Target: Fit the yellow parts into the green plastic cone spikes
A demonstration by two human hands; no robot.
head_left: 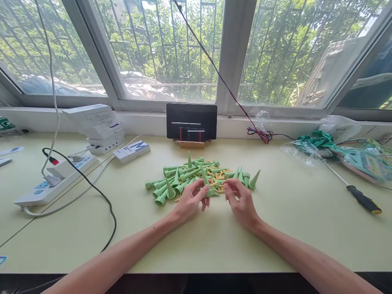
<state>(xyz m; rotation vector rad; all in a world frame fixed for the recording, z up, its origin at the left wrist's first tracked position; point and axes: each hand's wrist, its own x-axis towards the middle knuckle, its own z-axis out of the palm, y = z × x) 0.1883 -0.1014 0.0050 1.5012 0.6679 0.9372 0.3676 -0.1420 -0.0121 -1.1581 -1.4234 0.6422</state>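
Observation:
A pile of green plastic cone spikes point(177, 179) mixed with small yellow parts point(218, 176) lies mid-table. My left hand point(190, 201) is at the pile's front edge, fingers pinched on one green cone spike point(206, 181) that points up. My right hand point(240, 200) is close beside it, fingers curled and pinching at a small yellow part point(221, 188); what exactly it holds is too small to be sure of. Both forearms reach in from the near edge.
A white power strip point(55, 179) with a black cable point(101, 196) lies left, white boxes point(98, 126) behind it. A dark tablet point(191, 121) leans on the sill. A screwdriver point(363, 200) and plastic-bagged green items point(352, 153) are at the right.

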